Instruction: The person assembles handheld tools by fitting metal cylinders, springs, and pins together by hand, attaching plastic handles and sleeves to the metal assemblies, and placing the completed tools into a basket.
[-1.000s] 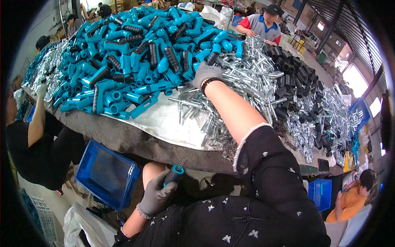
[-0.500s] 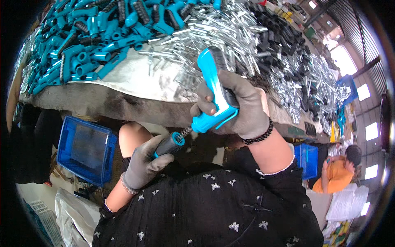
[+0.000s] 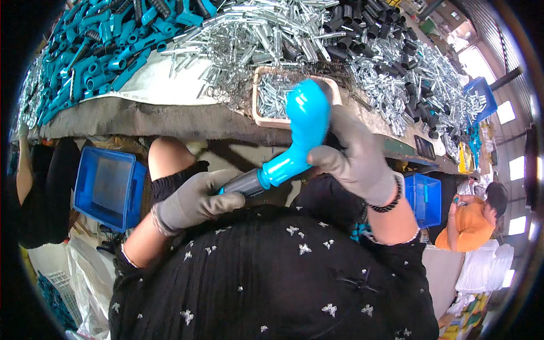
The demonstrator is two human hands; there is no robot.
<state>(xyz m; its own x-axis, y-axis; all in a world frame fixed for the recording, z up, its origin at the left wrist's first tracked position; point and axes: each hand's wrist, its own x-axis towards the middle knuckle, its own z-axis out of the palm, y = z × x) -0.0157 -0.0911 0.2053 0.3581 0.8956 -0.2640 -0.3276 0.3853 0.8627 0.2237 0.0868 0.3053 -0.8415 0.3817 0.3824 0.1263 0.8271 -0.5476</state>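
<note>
My gloved left hand is closed around a black tube with a teal edge. A glossy teal curved handle sits end to end with that tube, its rounded end up and away from me. My gloved right hand grips the handle from the right, thumb along its lower bend. No spring shows between the two parts now. Just beyond the handle, a cream tray holds many small metal pins.
Across the bench lie heaps of teal handles, shiny metal tubes and black sleeves. Blue crates stand at left and right. A person in orange sits at right; another person's arm shows far left.
The teal handle has come down onto the black tube, and the spring between them is hidden now. The handle has turned over in my right hand. The view has shifted, bringing the tray into sight.
</note>
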